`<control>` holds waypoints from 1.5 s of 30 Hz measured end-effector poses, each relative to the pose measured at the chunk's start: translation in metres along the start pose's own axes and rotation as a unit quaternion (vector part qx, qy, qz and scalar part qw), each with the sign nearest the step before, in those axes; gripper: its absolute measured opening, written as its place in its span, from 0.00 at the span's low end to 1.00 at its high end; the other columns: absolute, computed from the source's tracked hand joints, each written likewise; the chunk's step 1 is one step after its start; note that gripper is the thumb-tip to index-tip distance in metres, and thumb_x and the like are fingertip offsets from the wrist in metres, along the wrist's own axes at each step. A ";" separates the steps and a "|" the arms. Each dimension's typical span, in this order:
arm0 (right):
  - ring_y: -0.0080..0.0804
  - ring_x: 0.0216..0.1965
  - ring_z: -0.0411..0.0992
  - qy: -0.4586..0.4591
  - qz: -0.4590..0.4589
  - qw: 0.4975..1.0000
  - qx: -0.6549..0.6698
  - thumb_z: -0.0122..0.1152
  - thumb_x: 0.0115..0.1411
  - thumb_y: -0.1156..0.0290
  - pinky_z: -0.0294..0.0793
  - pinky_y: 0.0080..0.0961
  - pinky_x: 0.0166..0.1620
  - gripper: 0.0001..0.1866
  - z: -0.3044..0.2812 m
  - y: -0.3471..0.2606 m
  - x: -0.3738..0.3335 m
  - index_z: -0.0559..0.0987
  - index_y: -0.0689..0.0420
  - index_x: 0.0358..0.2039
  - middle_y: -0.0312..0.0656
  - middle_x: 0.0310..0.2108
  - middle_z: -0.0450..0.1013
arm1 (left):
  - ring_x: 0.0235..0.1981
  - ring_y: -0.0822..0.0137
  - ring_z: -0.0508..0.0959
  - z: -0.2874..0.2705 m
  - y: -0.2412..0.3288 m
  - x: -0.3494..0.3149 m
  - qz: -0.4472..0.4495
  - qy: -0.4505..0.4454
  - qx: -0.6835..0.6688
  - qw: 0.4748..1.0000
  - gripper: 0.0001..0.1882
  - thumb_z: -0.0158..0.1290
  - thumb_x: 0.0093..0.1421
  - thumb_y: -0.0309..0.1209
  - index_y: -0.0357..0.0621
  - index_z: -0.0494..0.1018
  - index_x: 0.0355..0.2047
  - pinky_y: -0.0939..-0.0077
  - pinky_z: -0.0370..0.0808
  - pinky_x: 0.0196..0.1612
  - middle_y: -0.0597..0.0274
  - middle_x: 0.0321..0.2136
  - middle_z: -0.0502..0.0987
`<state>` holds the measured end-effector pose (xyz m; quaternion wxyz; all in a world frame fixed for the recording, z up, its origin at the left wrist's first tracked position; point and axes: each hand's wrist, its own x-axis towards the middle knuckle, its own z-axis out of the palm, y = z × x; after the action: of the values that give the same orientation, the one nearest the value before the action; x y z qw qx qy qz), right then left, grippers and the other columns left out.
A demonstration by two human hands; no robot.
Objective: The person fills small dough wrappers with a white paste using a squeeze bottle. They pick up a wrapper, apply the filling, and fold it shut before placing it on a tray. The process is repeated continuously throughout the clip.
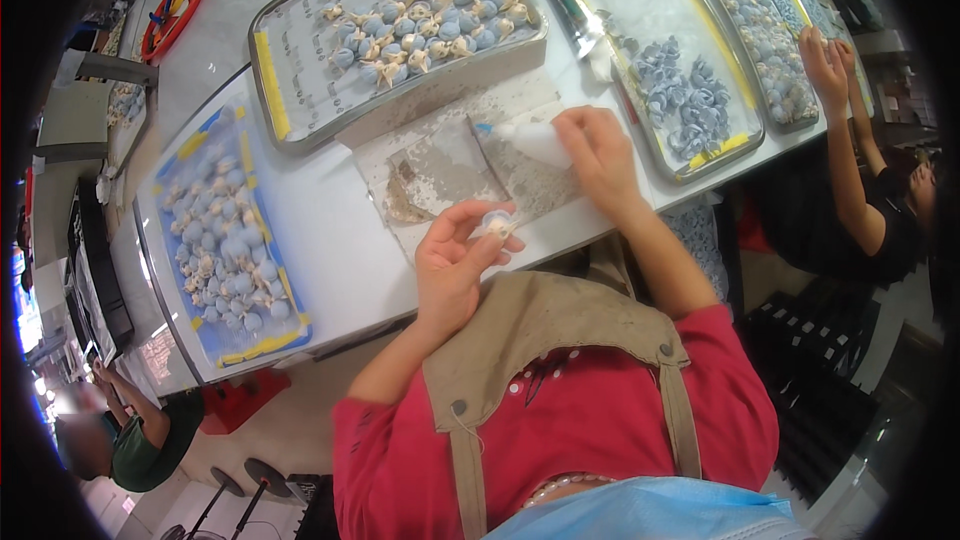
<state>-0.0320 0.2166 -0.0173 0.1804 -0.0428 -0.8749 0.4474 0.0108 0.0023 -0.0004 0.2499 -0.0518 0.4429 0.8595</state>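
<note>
My left hand (447,268) pinches a small doll-like figurine part (499,226), cream with a pale blue-grey rim, between thumb and fingers above the table's near edge. My right hand (606,166) is closed round a white squeeze bottle (541,144), tilted with its narrow blue-tipped nozzle to the left. Beneath the bottle lies a stained sheet of cardboard (440,175) with dried glue-like patches and a dark slit. Right of my right hand, a metal tray (742,143) with yellow tape holds loose blue-grey curled pieces (680,95).
A large metal tray (277,105) of figurine parts stands beyond the cardboard. On the left is a blue tray (275,340) of similar parts, and another filled tray (765,50) lies far right. A red round basket (180,15) sits far left. Co-workers sit at both sides.
</note>
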 end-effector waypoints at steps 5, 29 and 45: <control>0.41 0.32 0.70 0.103 -0.096 0.969 -0.203 0.58 0.52 0.67 0.67 0.33 0.38 0.08 -0.053 0.026 0.050 0.77 0.59 0.28 0.42 0.26 0.74 | 0.33 0.69 0.76 0.001 -0.006 0.002 -0.005 0.008 0.005 1.000 0.18 0.53 0.55 0.23 0.37 0.65 0.46 0.84 0.74 0.33 0.50 0.45 0.72; 0.19 0.35 0.70 -0.230 0.092 0.894 0.374 0.64 0.47 0.83 0.69 0.14 0.38 0.13 -0.033 -0.039 -0.025 0.77 0.60 0.36 0.38 0.35 0.74 | 0.38 0.72 0.74 0.010 -0.012 0.008 -0.013 -0.031 0.028 0.999 0.19 0.51 0.55 0.20 0.35 0.63 0.48 0.79 0.72 0.42 0.55 0.46 0.69; 0.36 0.31 0.73 -0.095 -0.194 0.969 0.117 0.66 0.39 0.82 0.73 0.25 0.34 0.15 -0.004 -0.038 -0.050 0.78 0.57 0.31 0.40 0.31 0.75 | 0.39 0.76 0.71 0.009 -0.010 0.004 0.059 -0.035 0.073 0.995 0.18 0.48 0.58 0.18 0.34 0.64 0.50 0.82 0.70 0.43 0.57 0.45 0.70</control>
<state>0.0195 0.1855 0.0014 0.1839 0.1916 -0.8214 0.5048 0.0132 0.0157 -0.0037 0.2171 0.0230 0.4974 0.8396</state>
